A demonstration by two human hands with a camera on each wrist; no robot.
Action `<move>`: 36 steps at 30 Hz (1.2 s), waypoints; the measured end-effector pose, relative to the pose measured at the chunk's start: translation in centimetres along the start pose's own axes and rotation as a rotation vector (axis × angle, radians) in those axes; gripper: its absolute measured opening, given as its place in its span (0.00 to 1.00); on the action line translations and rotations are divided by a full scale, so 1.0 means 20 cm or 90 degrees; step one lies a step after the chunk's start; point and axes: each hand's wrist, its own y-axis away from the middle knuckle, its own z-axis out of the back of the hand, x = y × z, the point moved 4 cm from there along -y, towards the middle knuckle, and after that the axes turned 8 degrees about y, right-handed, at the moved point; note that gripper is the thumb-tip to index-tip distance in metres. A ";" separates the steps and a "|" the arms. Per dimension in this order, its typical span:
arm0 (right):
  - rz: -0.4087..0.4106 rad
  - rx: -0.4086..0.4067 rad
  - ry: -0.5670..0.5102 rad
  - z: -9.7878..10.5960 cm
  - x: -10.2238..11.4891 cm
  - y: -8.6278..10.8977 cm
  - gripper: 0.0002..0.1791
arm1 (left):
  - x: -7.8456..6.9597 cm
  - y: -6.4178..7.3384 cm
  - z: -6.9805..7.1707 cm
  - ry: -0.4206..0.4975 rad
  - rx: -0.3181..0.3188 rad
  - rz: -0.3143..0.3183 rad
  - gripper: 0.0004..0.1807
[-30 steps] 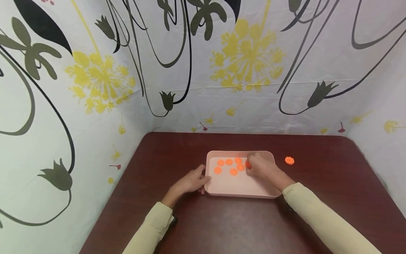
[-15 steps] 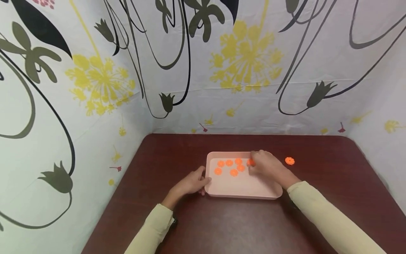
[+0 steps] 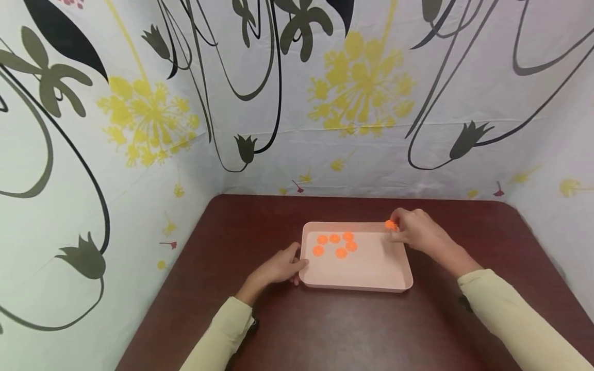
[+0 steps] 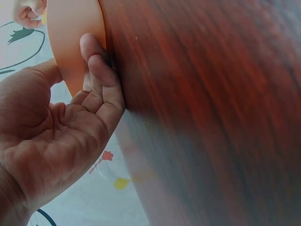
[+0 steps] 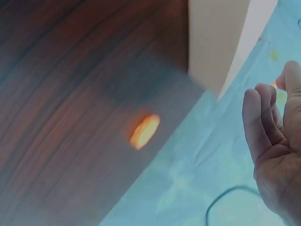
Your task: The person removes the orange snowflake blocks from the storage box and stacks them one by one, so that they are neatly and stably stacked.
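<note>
A pink tray [image 3: 366,273] lies on the dark wooden table. My left hand [image 3: 278,265] grips its left edge; in the left wrist view, the thumb is on one side of the tray wall and the fingers on the other. Over the tray's far right corner, my right hand [image 3: 422,232] pinches an orange carrot slice [image 3: 391,225] between thumb and fingers. Several more scalloped carrot slices [image 3: 341,253] lie flat in the left half of the tray. Another carrot slice [image 5: 146,132] lies on the table beyond the tray's right side, hidden in the head view by my right hand.
The brown table [image 3: 339,330] reaches around the tray on all sides, with rounded far corners. White cloth [image 3: 278,113] printed with flowers hangs behind the table and along its left and right sides.
My right hand has lifted a carrot slice from inside the tray and carried it right, to the tray's far right corner. My left hand and the tray have stayed put.
</note>
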 end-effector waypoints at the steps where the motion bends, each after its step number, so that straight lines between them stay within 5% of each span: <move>1: -0.008 -0.005 0.005 0.01 -0.03 0.01 0.22 | 0.00 0.00 0.00 0.000 0.000 0.003 0.20; 13: -0.012 -0.059 0.077 -0.04 -0.38 0.14 0.13 | 0.02 0.01 0.00 -0.003 -0.003 0.012 0.21; 25: -0.012 -0.002 0.157 -0.08 -0.44 0.09 0.13 | -0.02 0.01 -0.01 -0.002 -0.005 0.010 0.19; 36: -0.010 0.024 0.141 -0.10 -0.45 0.11 0.12 | -0.02 0.03 -0.01 0.004 -0.005 0.013 0.20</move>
